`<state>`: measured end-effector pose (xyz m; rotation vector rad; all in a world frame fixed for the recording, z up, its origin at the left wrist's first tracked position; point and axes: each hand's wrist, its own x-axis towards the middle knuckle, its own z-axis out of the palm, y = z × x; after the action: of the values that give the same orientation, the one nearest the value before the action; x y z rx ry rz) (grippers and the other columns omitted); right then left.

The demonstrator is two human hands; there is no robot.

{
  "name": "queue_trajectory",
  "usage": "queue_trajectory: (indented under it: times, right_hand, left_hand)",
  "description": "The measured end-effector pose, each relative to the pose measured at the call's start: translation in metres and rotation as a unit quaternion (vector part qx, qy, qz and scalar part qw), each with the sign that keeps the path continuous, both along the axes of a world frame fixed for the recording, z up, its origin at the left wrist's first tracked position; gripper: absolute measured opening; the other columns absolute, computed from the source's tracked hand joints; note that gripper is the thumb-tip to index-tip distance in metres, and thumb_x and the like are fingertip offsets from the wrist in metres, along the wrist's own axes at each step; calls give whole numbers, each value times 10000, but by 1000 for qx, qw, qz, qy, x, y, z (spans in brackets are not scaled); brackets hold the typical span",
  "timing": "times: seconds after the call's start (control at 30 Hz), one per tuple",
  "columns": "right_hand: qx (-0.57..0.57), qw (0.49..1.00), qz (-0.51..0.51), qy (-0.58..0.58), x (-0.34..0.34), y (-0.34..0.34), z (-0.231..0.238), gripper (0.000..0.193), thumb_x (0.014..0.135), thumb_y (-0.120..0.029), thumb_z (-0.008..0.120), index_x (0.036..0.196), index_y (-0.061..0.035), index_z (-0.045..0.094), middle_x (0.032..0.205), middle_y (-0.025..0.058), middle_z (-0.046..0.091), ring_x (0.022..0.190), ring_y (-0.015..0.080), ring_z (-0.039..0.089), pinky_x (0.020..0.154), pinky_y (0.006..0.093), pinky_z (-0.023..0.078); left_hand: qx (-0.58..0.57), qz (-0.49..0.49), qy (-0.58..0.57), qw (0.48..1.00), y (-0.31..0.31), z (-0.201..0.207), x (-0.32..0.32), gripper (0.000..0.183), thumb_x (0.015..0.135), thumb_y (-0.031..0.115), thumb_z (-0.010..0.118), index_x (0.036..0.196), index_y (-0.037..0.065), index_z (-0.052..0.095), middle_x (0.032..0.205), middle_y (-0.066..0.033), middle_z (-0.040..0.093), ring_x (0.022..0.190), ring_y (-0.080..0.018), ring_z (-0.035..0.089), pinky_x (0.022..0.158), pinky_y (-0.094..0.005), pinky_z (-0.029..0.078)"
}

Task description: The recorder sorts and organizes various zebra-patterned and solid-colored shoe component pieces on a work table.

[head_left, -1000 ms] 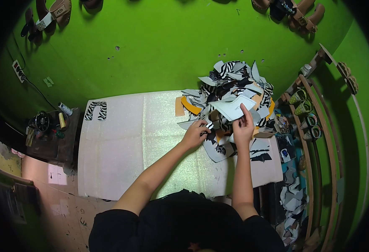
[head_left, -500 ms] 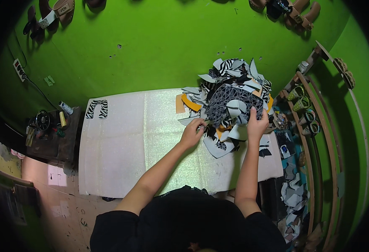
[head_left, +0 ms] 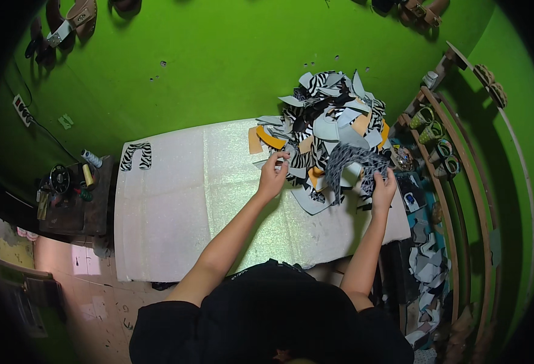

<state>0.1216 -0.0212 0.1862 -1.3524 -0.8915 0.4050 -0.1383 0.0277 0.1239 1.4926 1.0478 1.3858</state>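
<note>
Brought dark web-patterned arch (head_left: 338, 165) down to near side of scrap pile (head_left: 333, 125) on bench (head_left: 170, 212) since earlier frame, pinched at right leg by right hand (head_left: 384, 189), can't tell grip of left hand (head_left: 272, 175), probably light, floppy, best held at leg ends, pointing bend wallward, left leg lengthwise near-to-far.

- Arch-shaped flexible sheet piece (head_left: 340, 162): black with a pale grey web of lines.
- Heap of flat cut scraps (head_left: 326, 129): pale grey, black, tan, orange-yellow, zebra print.
- U-shaped flat cutout (head_left: 145, 156): black-and-white zebra stripes.
- Broad rectangular table covering (head_left: 170, 212): whitish (a greenish-gold shimmer down its middle).
- Painted wall (head_left: 218, 67): vivid green.
</note>
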Motion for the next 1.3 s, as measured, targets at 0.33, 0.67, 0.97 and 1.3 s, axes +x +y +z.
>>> queue_trajectory:
  times: [0.33, 0.67, 0.97, 1.3]
  right_hand:
    - [-315, 898, 202, -230, 29, -14, -74, 283, 717, -102, 607, 977, 7, 578, 856, 182, 616, 782, 266, 601, 726, 321, 448]
    - [-465, 837, 3, -290, 77, -1, -89, 344, 697, -186, 617, 1024, -86, 581, 993, 184, 586, 947, 328, 551, 799, 401, 428]
    - [-345, 849, -245, -315, 67, 7, -87, 451, 733, -188, 575, 1154, -122, 429, 1112, 134, 478, 1067, 317, 408, 887, 489, 275]
    - [-122, 915, -30, -384, -52, 2, -99, 353, 688, -114, 576, 1030, -74, 497, 1074, 118, 425, 1056, 296, 325, 899, 450, 220]
  left_hand:
    - [-85, 7, -74, 994, -3, -18, -11, 315, 700, -77, 417, 982, 41, 340, 1017, -104, 434, 801, -137, 516, 584, -253, 512]
    - [-126, 3, -67, 990, -8, -36, -14, 322, 768, 9, 526, 1064, 19, 400, 932, -63, 473, 698, -74, 525, 575, -190, 449]
    - [-123, -19, -67, 990, -7, -47, 5, 185, 825, 88, 523, 991, 7, 530, 849, -22, 534, 624, -38, 490, 535, -171, 378]
    - [-132, 5, 56, 990, -17, -49, -4, 193, 802, 80, 485, 950, 1, 581, 914, -74, 595, 908, -146, 518, 838, -253, 371]
